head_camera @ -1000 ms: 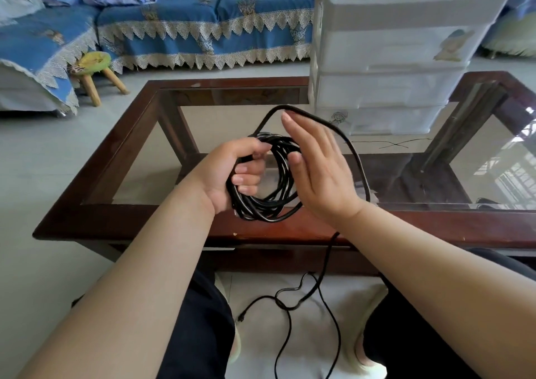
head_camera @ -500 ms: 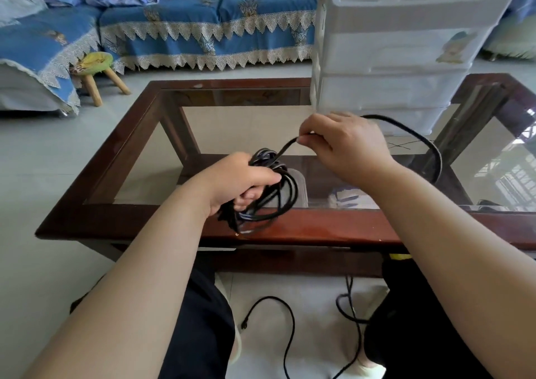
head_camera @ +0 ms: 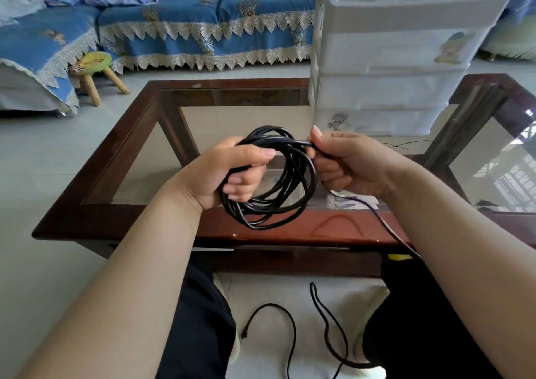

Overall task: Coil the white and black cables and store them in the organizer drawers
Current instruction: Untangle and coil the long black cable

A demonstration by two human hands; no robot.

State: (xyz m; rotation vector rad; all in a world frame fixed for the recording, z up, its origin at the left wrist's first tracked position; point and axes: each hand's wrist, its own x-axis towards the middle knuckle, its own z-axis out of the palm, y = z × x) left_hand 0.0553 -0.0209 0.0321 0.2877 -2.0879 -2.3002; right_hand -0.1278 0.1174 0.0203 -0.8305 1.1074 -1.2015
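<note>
Left hand [head_camera: 229, 172] round glossy black cable [head_camera: 285, 193] coil, right hand [head_camera: 348, 164] pinching its loose strand

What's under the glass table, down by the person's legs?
Loose black cable trails on the pale floor between the person's knees, its end lying free. The glass table frame and the legs hide whatever else is down there.

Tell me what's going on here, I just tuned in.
A person is coiling a black cable above a glass-topped coffee table. The left hand grips the finished loops; the right hand pinches the strand feeding in. A loose tail still lies on the floor. The white drawer organizer stands shut on the table.
</note>
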